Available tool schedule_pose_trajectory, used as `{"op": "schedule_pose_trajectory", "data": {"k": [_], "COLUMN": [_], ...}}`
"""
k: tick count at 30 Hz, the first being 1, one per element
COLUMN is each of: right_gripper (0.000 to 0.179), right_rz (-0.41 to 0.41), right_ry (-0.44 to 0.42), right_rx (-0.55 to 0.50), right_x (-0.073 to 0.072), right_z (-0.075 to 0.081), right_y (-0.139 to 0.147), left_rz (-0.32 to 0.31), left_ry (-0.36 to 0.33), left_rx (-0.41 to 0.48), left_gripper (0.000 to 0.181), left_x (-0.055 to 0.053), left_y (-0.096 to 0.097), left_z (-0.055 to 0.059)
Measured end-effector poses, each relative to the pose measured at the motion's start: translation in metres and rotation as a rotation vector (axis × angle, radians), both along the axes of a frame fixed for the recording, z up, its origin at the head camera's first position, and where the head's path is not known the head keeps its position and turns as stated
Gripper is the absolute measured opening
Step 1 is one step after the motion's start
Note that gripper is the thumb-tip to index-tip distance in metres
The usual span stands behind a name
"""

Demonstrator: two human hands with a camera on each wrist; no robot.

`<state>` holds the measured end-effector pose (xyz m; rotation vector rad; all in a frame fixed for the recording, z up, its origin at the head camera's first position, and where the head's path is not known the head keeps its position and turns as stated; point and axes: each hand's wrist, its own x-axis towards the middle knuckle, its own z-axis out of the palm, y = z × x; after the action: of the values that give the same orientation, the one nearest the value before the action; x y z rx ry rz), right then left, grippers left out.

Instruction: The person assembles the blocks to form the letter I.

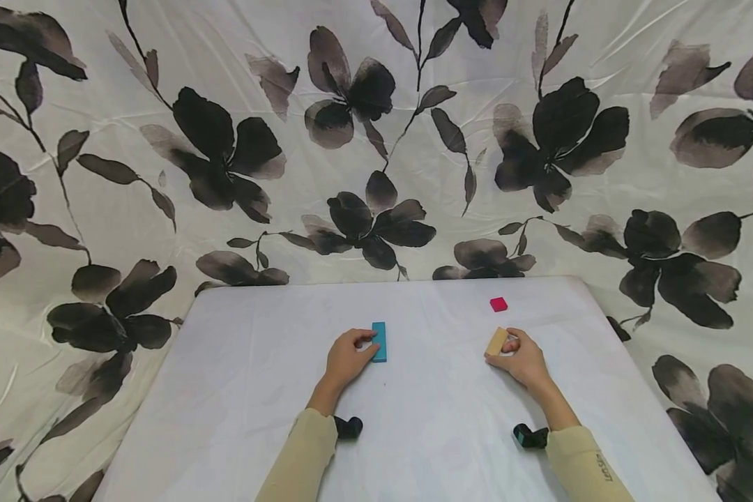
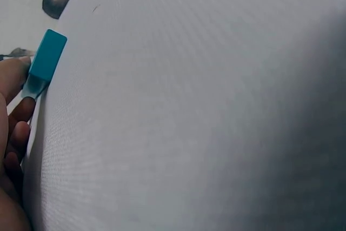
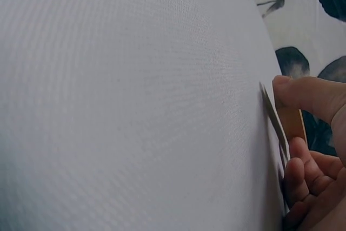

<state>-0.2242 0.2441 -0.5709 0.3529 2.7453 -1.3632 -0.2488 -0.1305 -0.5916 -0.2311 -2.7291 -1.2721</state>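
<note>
A blue rectangular block point(image 1: 380, 341) lies lengthwise on the white table, left of its middle. From its left side my left hand point(image 1: 349, 355) pinches it with thumb and index finger. The same blue block point(image 2: 48, 55) sticks out past the fingertips in the left wrist view. On the right, my right hand point(image 1: 524, 359) holds a tan block point(image 1: 496, 341) between thumb and index finger, the block slanted. In the right wrist view the tan block point(image 3: 292, 123) is partly hidden by my fingers. A small red block point(image 1: 498, 304) lies just beyond the right hand, untouched.
The white-covered table point(image 1: 439, 432) has its far edge just past the red block. Floral cloth point(image 1: 351, 160) surrounds the table behind and at both sides. A black wrist camera point(image 1: 348, 427) sits at the left wrist, and another black camera point(image 1: 530, 436) at the right.
</note>
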Motion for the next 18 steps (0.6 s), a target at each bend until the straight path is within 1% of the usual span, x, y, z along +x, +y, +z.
{"op": "schedule_pose_trajectory", "data": {"k": [8,12,15,18], "right_gripper": [0.087,0.089,0.089,0.089], "right_rz": [0.017,0.030,0.037,0.046], "right_ry": [-0.004,-0.013,-0.019,-0.021], "right_rx": [-0.005,-0.021,-0.031,-0.033], "right_x": [0.002,0.003,0.004,0.005], "right_z": [0.003,0.005,0.006,0.007], "right_y": [-0.003,-0.005,-0.008,-0.011], "left_rz": [0.009,0.006,0.003,0.004], "left_ry": [-0.011,0.000,0.003,-0.008], "left_rx": [-0.013,-0.018,-0.010,-0.004], "left_gripper": [0.030,0.029,0.029,0.029], "left_x": [-0.001,-0.001,-0.001,-0.002], "left_y": [0.000,0.000,0.000,0.001], "left_z": [-0.002,-0.002,-0.002,-0.001]}}
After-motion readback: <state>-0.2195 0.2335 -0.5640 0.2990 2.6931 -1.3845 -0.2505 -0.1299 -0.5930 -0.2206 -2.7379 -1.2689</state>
